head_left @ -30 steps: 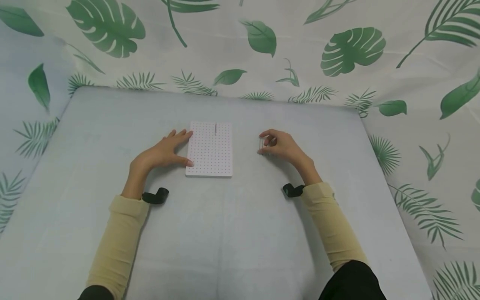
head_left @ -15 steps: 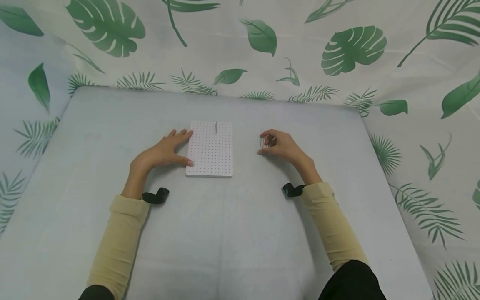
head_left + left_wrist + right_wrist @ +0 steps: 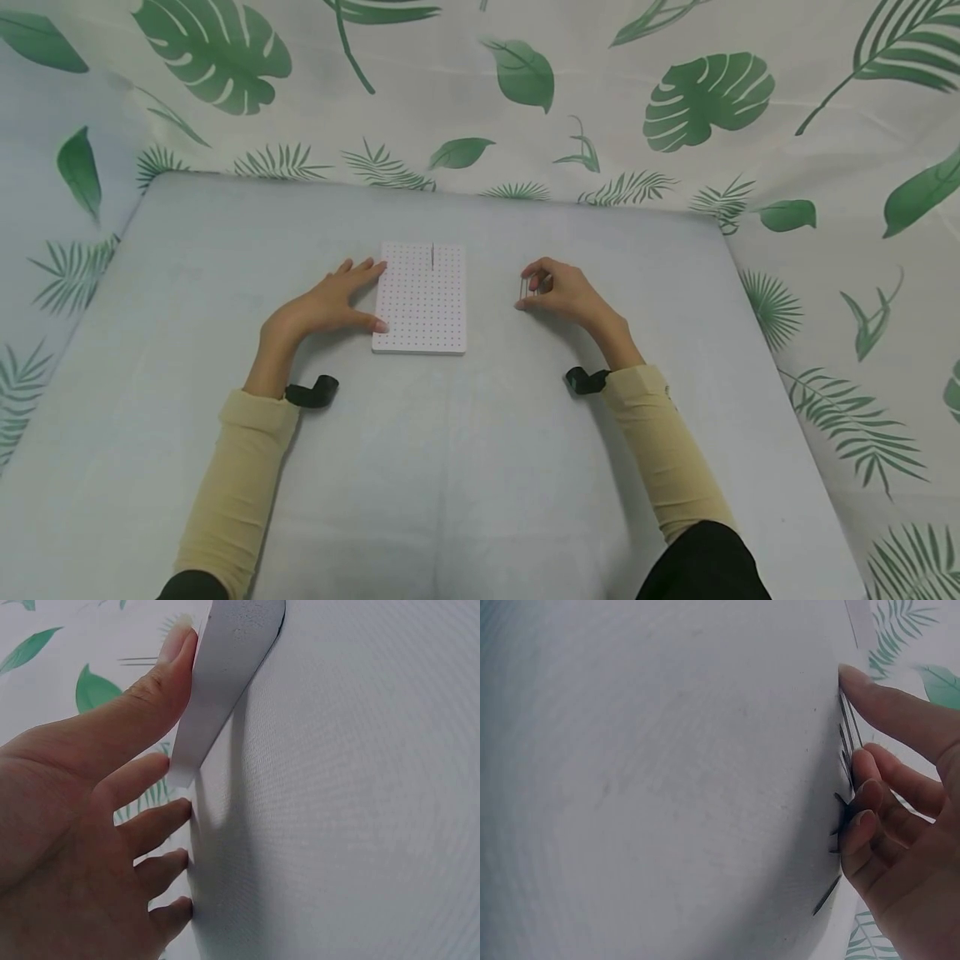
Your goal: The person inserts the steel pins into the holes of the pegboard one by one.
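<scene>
In the head view my left hand (image 3: 324,302) rests at the left side of a white pegboard (image 3: 420,321) full of small holes. Its fingers are spread; the thumb lies on the board's rim, also seen from the side as a white board edge (image 3: 225,671) in the left wrist view. One thin metal pin (image 3: 432,257) stands upright near the board's far end. To the right, my right hand (image 3: 564,292) is low at the table, thumb and curled fingers around several thin metal pins (image 3: 847,716). The thumb and index fingertips meet the ends of one pin; the hand partly hides the others.
A pale cloth covers the table (image 3: 450,467). Behind it hangs a white sheet (image 3: 585,75) printed with green leaves. Black wrist cameras (image 3: 313,392) sit at both wrists, beside rolled yellow sleeves (image 3: 663,450).
Almost nothing moves. The right fingers shift very slightly at the pins; the left hand and the pegboard stay in place.
</scene>
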{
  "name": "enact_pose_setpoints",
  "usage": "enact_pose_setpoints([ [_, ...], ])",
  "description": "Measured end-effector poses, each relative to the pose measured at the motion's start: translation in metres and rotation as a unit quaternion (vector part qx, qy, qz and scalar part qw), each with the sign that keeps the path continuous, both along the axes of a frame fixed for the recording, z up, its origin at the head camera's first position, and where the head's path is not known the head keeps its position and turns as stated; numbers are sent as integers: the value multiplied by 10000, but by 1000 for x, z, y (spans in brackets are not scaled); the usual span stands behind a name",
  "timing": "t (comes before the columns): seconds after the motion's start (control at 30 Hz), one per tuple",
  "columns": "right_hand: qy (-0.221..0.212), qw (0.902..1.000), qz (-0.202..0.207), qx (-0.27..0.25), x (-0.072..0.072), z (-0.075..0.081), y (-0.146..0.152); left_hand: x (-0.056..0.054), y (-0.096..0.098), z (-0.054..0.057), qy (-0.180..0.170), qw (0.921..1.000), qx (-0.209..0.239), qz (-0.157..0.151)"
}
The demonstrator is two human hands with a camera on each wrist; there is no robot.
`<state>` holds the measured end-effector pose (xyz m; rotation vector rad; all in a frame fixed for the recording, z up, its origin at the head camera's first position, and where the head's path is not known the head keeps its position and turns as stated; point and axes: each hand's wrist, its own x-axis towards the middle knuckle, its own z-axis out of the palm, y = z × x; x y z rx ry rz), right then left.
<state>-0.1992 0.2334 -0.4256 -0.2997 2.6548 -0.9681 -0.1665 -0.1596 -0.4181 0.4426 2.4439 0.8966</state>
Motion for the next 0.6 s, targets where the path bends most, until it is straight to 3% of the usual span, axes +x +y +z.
enact_pose_setpoints([
  [0.27, 287, 9996, 31, 17, 0, -1, 0, -2, -1, -1, -1, 10000, 27, 24],
  [0.6, 752, 9969, -232, -83, 4, -4, -5, -2, -3, -4, -15, 9999, 124, 17],
])
